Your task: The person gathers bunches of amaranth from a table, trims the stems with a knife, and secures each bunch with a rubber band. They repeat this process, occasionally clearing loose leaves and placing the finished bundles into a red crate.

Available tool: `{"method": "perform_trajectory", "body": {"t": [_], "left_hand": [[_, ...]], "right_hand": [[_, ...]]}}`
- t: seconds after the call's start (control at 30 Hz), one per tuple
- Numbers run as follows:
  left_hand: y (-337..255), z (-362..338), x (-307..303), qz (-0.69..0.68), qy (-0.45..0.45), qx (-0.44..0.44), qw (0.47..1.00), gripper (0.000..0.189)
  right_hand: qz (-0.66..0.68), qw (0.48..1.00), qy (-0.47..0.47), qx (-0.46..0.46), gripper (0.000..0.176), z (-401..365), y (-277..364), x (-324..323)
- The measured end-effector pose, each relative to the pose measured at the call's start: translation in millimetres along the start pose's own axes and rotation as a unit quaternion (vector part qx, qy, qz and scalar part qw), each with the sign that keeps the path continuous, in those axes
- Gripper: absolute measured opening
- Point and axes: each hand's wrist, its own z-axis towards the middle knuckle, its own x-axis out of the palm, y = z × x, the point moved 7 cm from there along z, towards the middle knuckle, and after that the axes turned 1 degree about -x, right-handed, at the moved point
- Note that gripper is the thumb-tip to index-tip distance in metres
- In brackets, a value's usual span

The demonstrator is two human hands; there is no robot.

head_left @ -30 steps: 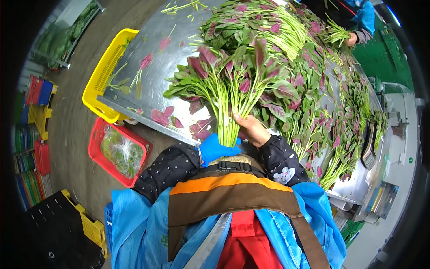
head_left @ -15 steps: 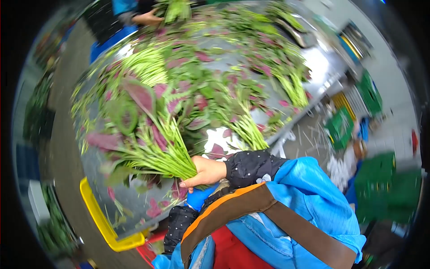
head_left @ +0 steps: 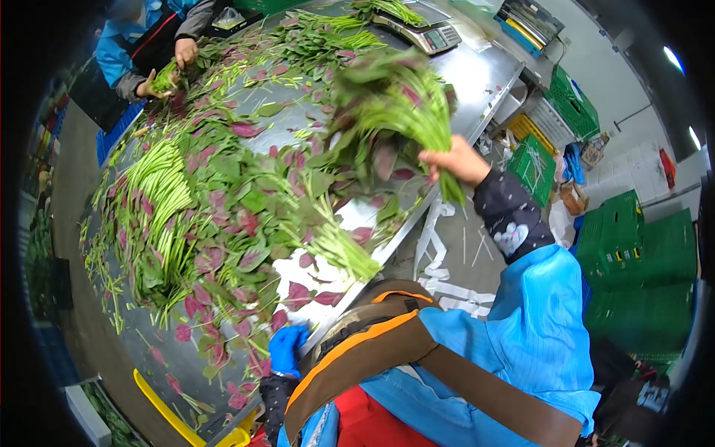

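My right hand (head_left: 456, 160) is raised over the steel table's (head_left: 477, 74) right edge, gripping a bunch of green and purple-red leafy stalks (head_left: 387, 112) by the stems, leaves pointing away to the left. My left hand (head_left: 287, 348), in a blue glove, rests low at the table's near edge beside loose leaves; I cannot tell whether it holds anything. Heaps of the same leafy greens (head_left: 216, 201) cover the table.
A weighing scale (head_left: 428, 33) stands at the far end of the table. Another person's hands (head_left: 167, 71) sort greens at the far left. Green crates (head_left: 633, 261) are stacked on the right, a yellow crate (head_left: 186, 421) sits below the near edge, white strips (head_left: 447, 261) lie on the floor.
My right hand has lifted the bunch up and swung it right, away from my body. The left hand let go of the stems and dropped to the table edge. My view has turned.
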Motion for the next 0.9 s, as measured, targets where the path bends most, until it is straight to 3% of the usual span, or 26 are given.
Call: {"method": "perform_trajectory", "body": {"t": [0.07,0.17,0.23,0.27,0.33,0.37,0.4,0.43,0.47,0.53,0.57,0.6,0.63,0.67,0.7,0.77,0.83,0.9], "left_hand": [[9.6,5.0,-2.4,-0.014,-0.063,0.007,0.998,0.013],[21.8,12.0,-10.0,0.043,-0.156,0.008,0.987,0.011],[16.2,12.5,-3.8,0.100,-0.199,-0.019,0.975,0.013],[15.4,23.6,-7.7,0.228,-0.171,0.026,0.958,0.015],[12.0,19.6,17.4,0.203,-0.162,0.036,0.965,0.017],[-0.2,20.4,39.7,0.050,-0.184,0.024,0.981,0.018],[-3.9,21.5,58.3,-0.021,-0.168,0.014,0.986,0.014],[-13.0,20.4,80.4,-0.066,-0.263,-0.031,0.962,0.014],[-18.3,23.2,93.4,-0.053,-0.247,-0.040,0.967,0.017],[-13.6,36.8,105.4,-0.004,-0.216,-0.023,0.976,0.021],[-16.9,42.1,116.5,0.000,-0.214,-0.024,0.976,0.021],[-15.9,46.1,121.7,0.000,-0.220,-0.036,0.975,0.022],[-15.3,49.7,124.4,0.000,-0.224,-0.047,0.973,0.024],[-14.1,52.1,125.6,-0.006,-0.231,-0.064,0.971,0.025],[-12.9,56.0,126.9,-0.013,-0.235,-0.077,0.969,0.026],[-10.6,65.3,129.5,-0.026,-0.231,-0.082,0.969,0.027],[-14.1,70.5,136.0,-0.040,-0.220,-0.091,0.970,0.026],[-17.0,75.8,138.8,-0.016,-0.198,-0.102,0.975,0.025]], "right_hand": [[-0.062,0.996,-0.048,-0.029,0.018,31.9,14.4,-73.2],[0.042,0.996,-0.038,-0.073,0.016,84.1,23.2,-153.5],[0.046,0.997,-0.061,-0.033,0.014,117.9,0.1,-192.4],[0.048,0.998,-0.042,-0.028,0.014,135.9,-22.6,-205.3],[0.062,0.995,-0.070,0.044,0.016,169.2,-94.2,-223.4],[0.073,0.991,-0.048,0.100,0.016,185.7,-146.0,-228.0],[0.057,0.984,-0.040,0.162,0.018,202.3,-211.7,-243.3],[0.027,0.977,-0.025,0.210,0.019,205.8,-248.1,-247.6],[0.025,0.966,-0.068,0.247,0.020,200.9,-259.9,-245.6],[0.016,0.971,-0.107,0.212,0.026,195.7,-249.9,-245.9],[-0.136,0.969,-0.170,0.118,0.038,187.2,-216.6,-251.3],[-0.182,0.972,-0.134,0.057,0.050,196.7,-241.1,-278.8],[-0.256,0.955,-0.145,0.045,0.056,192.9,-246.0,-298.4],[-0.365,0.893,-0.263,0.005,0.061,169.1,-225.2,-301.2],[-0.417,0.855,-0.296,-0.086,0.055,142.7,-173.3,-266.8],[-0.172,0.947,-0.242,-0.123,0.039,121.5,-158.5,-214.8],[0.002,0.997,-0.077,0.026,0.026,96.1,-128.4,-94.7],[0.102,0.980,0.154,0.076,0.021,69.5,-127.8,18.0]]}}
